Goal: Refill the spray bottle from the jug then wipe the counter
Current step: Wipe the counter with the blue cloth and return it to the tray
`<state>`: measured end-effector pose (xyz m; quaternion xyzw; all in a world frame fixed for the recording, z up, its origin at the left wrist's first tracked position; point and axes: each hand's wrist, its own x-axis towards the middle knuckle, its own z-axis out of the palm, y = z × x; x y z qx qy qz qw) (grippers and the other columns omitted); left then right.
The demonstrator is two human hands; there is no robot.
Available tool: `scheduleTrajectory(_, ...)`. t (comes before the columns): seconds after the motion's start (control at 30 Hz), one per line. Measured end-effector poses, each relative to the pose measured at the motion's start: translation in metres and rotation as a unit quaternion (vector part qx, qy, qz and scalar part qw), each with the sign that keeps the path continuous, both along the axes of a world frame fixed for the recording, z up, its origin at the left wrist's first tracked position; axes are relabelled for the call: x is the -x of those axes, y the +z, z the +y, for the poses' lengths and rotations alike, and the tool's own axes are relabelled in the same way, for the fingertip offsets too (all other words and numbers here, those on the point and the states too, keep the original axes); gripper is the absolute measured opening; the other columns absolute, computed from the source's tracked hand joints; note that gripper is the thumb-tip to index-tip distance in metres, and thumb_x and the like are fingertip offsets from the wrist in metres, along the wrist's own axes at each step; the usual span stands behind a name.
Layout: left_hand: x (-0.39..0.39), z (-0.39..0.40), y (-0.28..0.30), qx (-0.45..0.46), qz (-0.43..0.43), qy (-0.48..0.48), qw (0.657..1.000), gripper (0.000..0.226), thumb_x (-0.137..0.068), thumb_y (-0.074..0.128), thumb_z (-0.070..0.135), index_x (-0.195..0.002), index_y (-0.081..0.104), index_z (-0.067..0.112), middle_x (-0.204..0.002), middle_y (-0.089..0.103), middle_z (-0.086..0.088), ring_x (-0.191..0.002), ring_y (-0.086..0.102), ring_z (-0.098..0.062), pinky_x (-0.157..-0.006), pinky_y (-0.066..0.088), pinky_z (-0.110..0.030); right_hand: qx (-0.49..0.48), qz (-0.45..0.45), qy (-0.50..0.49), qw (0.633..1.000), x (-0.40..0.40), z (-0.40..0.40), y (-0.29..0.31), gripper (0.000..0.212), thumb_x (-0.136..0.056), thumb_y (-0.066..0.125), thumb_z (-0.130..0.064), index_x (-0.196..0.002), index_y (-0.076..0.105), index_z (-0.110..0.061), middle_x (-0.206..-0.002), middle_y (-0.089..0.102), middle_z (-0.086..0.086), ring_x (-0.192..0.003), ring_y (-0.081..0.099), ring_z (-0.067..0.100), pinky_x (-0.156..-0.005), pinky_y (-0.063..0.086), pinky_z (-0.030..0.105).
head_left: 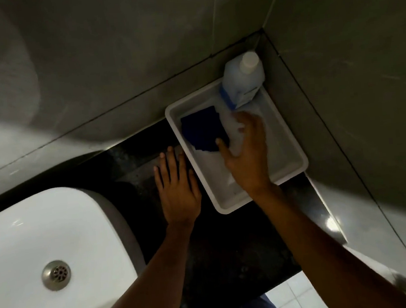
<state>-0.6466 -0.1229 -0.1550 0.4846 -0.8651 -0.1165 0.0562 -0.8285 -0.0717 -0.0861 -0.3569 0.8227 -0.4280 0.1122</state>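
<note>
Reaching forward from the bottom edge, two bare forearms over the black polished stone counter point(230, 238). Lying flat on that counter, the left hand point(177, 193), fingers straight and spread, little-finger side just beside the long rim of the shallow white rectangular plastic tray point(293, 150) (touching or not, cannot tell). Hovering inside the tray, the right hand point(245, 154), fingers loosely spread and relaxed, gripping nothing plainly; fingertips blurred over something pale and translucent lying along the tray, too smeared to name. Lying in the tray beside the right thumb, a dark blue folded cloth point(203, 130). Standing at the tray's far corner, tucked tight into the angle of the grey tiled walls point(114, 63), a translucent plastic jug with a white screw cap and a blue-and-white label point(243, 80), upright and capped. Sitting to the left, the white ceramic basin point(44, 243) with a round steel drain point(56, 274), its curved rim near the left forearm. Showing between basin rim and tray, a band of bare dark counter under the left hand; running out to the counter's front edge, more bare stone below the tray.
</note>
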Motion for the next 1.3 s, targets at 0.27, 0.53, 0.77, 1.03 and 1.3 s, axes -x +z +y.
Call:
scheduleTrajectory(0.27,0.0,0.001,0.002,-0.014,-0.008,-0.001,1.0,0.058,-0.113,0.02,0.038,-0.168,0.015,0.02,-0.178,0.007,-0.003,-0.166,0.003,-0.022,-0.133,0.012,-0.053,-0.146,0.106,0.259,0.949,0.01,-0.043,-0.034,0.073,-0.104,0.063,-0.033,-0.16,0.032,0.001,-0.17,0.027,0.022,-0.16,0.019,0.043,-0.13,0.021,0.052)
scheduleTrajectory(0.53,0.002,0.002,0.01,-0.023,-0.046,0.0,0.999,0.06,-0.113,0.029,0.035,-0.168,0.013,0.017,-0.178,0.005,-0.007,-0.166,0.001,-0.027,-0.134,0.005,-0.053,-0.124,-0.035,0.202,0.971,0.011,-0.03,-0.011,0.056,-0.105,0.057,-0.005,-0.157,0.037,0.003,-0.166,0.034,0.023,-0.158,0.027,0.038,-0.131,0.021,0.042)
scheduleTrajectory(0.77,-0.005,0.005,0.028,-0.106,-0.01,-0.014,0.994,0.061,-0.112,0.03,0.026,-0.168,0.008,0.015,-0.178,0.001,-0.009,-0.166,-0.002,-0.03,-0.134,0.002,-0.056,-0.079,-0.14,0.116,0.98,-0.028,0.034,0.033,0.053,-0.106,0.057,-0.006,-0.156,0.04,-0.002,-0.16,0.045,0.017,-0.15,0.043,0.03,-0.125,0.035,0.049)
scheduleTrajectory(1.03,-0.078,0.153,0.05,-0.169,0.042,0.021,0.985,0.057,-0.11,0.039,0.023,-0.164,0.026,0.008,-0.176,0.016,-0.013,-0.164,0.015,-0.03,-0.131,0.022,-0.055,-0.057,-0.11,0.16,0.979,-0.121,0.148,0.047,0.068,-0.098,0.061,0.003,-0.16,0.039,-0.017,-0.171,0.025,-0.011,-0.161,0.022,0.013,-0.131,0.019,0.026)
scheduleTrajectory(1.3,-0.245,0.228,0.05,-0.13,0.036,0.004,0.991,0.059,-0.111,0.039,0.037,-0.165,0.026,0.018,-0.177,0.015,-0.004,-0.165,0.013,-0.022,-0.131,0.025,-0.051,-0.15,-0.095,0.164,0.97,-0.228,0.236,-0.008,0.073,-0.097,0.061,0.002,-0.159,0.038,-0.03,-0.17,0.023,-0.018,-0.156,0.004,-0.014,-0.129,0.017,0.02)
